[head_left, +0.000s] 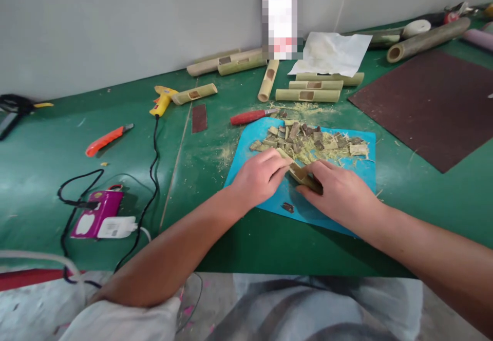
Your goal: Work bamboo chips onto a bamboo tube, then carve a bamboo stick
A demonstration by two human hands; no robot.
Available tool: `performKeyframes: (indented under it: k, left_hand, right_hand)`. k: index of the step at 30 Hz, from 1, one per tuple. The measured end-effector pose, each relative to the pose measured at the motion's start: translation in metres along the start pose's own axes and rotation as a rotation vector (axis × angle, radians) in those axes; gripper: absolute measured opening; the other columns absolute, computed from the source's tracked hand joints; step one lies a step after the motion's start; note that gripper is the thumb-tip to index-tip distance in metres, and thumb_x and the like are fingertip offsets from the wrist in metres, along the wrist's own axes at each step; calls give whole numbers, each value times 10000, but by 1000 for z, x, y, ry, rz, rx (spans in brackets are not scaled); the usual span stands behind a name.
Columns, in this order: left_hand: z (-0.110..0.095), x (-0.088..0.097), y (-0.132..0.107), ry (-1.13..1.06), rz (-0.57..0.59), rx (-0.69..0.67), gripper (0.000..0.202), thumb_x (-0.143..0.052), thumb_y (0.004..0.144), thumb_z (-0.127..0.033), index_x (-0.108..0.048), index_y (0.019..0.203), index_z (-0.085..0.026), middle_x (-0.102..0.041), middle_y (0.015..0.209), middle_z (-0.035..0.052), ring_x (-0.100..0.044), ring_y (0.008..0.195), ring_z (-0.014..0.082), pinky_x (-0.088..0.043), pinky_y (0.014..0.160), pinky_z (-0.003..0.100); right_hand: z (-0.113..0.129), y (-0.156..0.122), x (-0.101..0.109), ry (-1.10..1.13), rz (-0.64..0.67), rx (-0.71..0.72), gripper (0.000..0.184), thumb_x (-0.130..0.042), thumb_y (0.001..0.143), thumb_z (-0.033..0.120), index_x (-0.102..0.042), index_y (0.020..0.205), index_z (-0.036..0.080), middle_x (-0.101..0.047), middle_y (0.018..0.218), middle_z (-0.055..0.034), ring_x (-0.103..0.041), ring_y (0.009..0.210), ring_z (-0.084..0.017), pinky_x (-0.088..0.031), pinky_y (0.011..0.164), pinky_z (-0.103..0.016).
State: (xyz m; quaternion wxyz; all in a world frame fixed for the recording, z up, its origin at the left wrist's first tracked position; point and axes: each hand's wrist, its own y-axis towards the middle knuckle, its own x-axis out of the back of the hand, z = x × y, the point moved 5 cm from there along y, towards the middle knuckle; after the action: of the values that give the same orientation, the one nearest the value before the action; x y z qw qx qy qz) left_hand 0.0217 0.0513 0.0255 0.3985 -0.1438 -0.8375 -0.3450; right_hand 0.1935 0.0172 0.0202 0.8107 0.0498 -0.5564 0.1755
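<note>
A short bamboo tube (299, 172) with a rectangular opening cut in its side lies slantwise between my hands, above a blue mat (277, 197). My left hand (262, 174) is closed on its far left end, fingers bent over the rim. Around the near right end, my right hand (339, 187) is wrapped, thumb underneath. Just beyond the tube, bamboo chips and shavings (308, 138) are heaped on the mat. A small dark scrap (287, 207) rests nearer to me. Behind the mat's left corner is a red-handled carving knife (252, 117).
Cut bamboo tubes (242, 63) lie along the wall, with more (308, 95) behind the mat. To the left are a yellow glue gun (164, 100), an orange utility knife (108, 140) and a purple power strip (98, 212) with black cables. A brown sheet (431, 107) covers the right side.
</note>
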Motion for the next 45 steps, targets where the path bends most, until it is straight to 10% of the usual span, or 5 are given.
performKeyframes:
  k: [45]
  left_hand:
    - [6, 6, -4, 55, -30, 24, 168, -572, 1004, -194, -718, 1076, -152, -725, 968, 88, -700, 918, 171, -593, 847, 315]
  right_hand:
    - [0, -5, 3, -47, -32, 44, 187, -570, 901, 374, -646, 884, 204, -690, 861, -54, -588, 666, -178, -295, 566, -317]
